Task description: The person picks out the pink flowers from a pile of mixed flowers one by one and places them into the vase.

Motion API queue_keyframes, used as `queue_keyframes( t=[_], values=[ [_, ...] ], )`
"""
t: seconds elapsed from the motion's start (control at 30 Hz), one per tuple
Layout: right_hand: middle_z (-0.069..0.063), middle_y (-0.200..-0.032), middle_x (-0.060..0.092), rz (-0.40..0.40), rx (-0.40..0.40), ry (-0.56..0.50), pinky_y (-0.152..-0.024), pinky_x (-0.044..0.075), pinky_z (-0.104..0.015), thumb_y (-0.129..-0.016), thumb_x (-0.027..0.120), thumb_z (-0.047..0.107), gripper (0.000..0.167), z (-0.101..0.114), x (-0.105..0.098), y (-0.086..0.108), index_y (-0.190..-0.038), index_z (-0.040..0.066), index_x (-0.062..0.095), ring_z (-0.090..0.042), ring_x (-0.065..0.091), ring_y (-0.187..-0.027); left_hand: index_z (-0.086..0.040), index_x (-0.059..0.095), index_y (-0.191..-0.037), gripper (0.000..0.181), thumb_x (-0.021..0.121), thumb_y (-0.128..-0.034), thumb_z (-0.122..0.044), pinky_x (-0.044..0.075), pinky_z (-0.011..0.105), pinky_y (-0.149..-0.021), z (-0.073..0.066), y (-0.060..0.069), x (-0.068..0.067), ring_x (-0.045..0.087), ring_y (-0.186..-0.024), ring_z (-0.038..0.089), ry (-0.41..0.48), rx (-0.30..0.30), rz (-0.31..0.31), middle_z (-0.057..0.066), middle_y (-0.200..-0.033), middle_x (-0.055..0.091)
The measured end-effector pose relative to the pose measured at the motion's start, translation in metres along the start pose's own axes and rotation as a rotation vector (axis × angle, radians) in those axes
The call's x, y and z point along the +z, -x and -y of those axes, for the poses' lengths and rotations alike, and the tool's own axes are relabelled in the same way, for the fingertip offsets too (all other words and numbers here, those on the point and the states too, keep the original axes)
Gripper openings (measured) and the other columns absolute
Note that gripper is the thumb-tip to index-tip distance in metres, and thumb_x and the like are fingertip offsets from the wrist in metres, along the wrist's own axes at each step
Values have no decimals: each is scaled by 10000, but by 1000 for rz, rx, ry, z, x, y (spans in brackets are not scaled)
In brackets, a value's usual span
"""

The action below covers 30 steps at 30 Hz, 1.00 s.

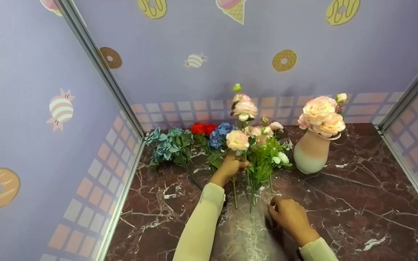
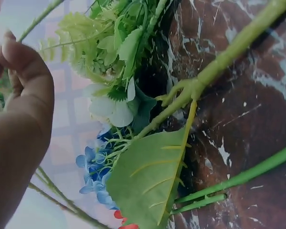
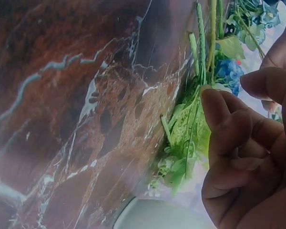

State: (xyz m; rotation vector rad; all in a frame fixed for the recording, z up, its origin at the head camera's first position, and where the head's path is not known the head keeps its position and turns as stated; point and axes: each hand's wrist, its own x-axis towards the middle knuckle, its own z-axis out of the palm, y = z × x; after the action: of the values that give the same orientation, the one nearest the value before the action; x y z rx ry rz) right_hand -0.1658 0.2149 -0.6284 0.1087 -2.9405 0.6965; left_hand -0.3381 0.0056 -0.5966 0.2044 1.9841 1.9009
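Note:
My left hand (image 1: 229, 167) pinches the green stem of an artificial rose spray with peach-pink blooms (image 1: 245, 108), held upright above the flowers on the table. In the left wrist view, thumb and fingertips meet on that stem (image 2: 38, 20). Below it lie green fern sprigs (image 1: 261, 165) with small pale flowers. My right hand (image 1: 290, 217) hovers over the marble surface, near the lower ends of the stems. Its fingers are loosely curled, with a gap between thumb and forefinger and nothing in it. A white-and-peach vase (image 1: 311, 154) holding peach roses (image 1: 319, 110) stands at the right.
Teal flowers (image 1: 169, 145), red flowers (image 1: 202, 128) and blue hydrangeas (image 1: 220, 135) lie along the back left of the dark marble table (image 1: 357, 188). Patterned purple walls (image 1: 230, 47) enclose the back and sides.

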Motion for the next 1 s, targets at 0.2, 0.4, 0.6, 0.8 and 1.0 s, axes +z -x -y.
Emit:
queue_keyframes(
  t=[0.2,0.4,0.6,0.8,1.0],
  values=[
    [-128,-1077,875,-23,-29,-103,-748,665,-598,-1046,821,247,235,18,2,-18,-1208,77,801,-400,825,-876,-203,145,-1839,928,658,-1084,-34,627,301,-731,-6,1,-2,710,-723,127,66,26,65,1,-842,789],
    [-239,-1135,851,-32,-26,-392,-838,681,-528,-1085,768,132,305,39,16,-49,-1335,-43,766,-389,827,-947,-156,176,-1820,857,649,-1115,-44,626,344,-752,-6,7,3,708,-704,108,116,24,65,19,-848,794],
    [-121,-846,785,-68,87,-593,-587,496,-241,-1071,737,7,100,39,19,-52,-1123,-41,808,-72,601,-647,58,470,-1602,541,643,-1139,-160,660,333,-798,-1,10,6,732,-756,118,91,14,49,244,-1144,858],
    [-107,-818,782,-108,119,-590,-544,475,-213,-1072,748,17,121,36,13,-50,-1156,-51,801,-39,583,-615,81,597,-1479,451,615,-1159,-237,703,446,-940,-6,7,4,807,-871,202,45,10,-29,332,-1373,773],
    [-79,-807,789,-89,107,-561,-548,516,-213,-1065,766,25,79,33,11,-51,-1121,-24,793,-79,641,-626,26,753,-1282,403,686,-1137,-344,725,491,-827,-18,8,8,865,-832,323,-77,36,-171,245,-1097,858]
  ],
)
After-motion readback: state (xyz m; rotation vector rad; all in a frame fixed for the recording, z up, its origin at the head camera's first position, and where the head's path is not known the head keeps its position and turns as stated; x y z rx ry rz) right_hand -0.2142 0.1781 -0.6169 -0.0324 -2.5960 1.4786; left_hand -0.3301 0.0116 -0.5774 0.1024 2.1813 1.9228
